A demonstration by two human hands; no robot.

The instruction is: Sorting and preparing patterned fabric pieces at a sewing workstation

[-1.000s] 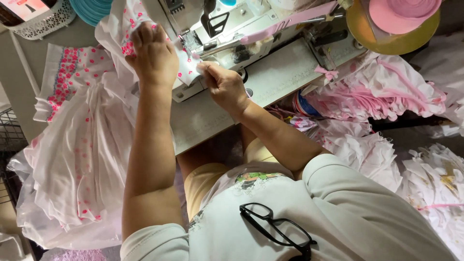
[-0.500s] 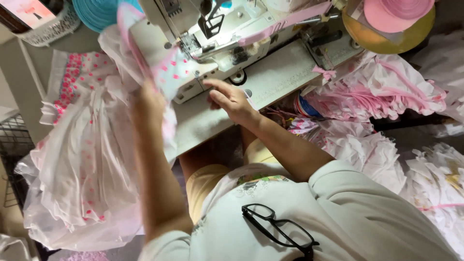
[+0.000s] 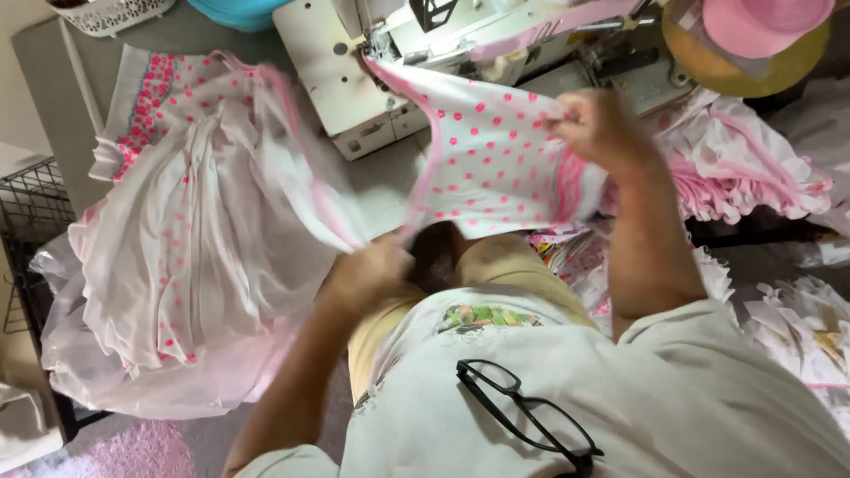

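Left hand (image 3: 372, 270), low by the lap, fingers closed on a white garment piece with pink flowers (image 3: 496, 159); right hand (image 3: 602, 128), raised, pinches its other edge near the sewing machine (image 3: 416, 62).

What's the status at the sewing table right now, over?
Left hand and right hand grip white pink-dotted fabric piece. Stretched beside white sewing machine. Nothing blocking.

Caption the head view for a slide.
Both hands, left and right, stretch a pink-dotted white cloth before a sewing machine.

hands: 2 (image 3: 372, 270) (image 3: 598, 128) | sewing machine: 1 (image 3: 460, 53) | glasses: 1 (image 3: 527, 416) | wire basket: 1 (image 3: 31, 204)
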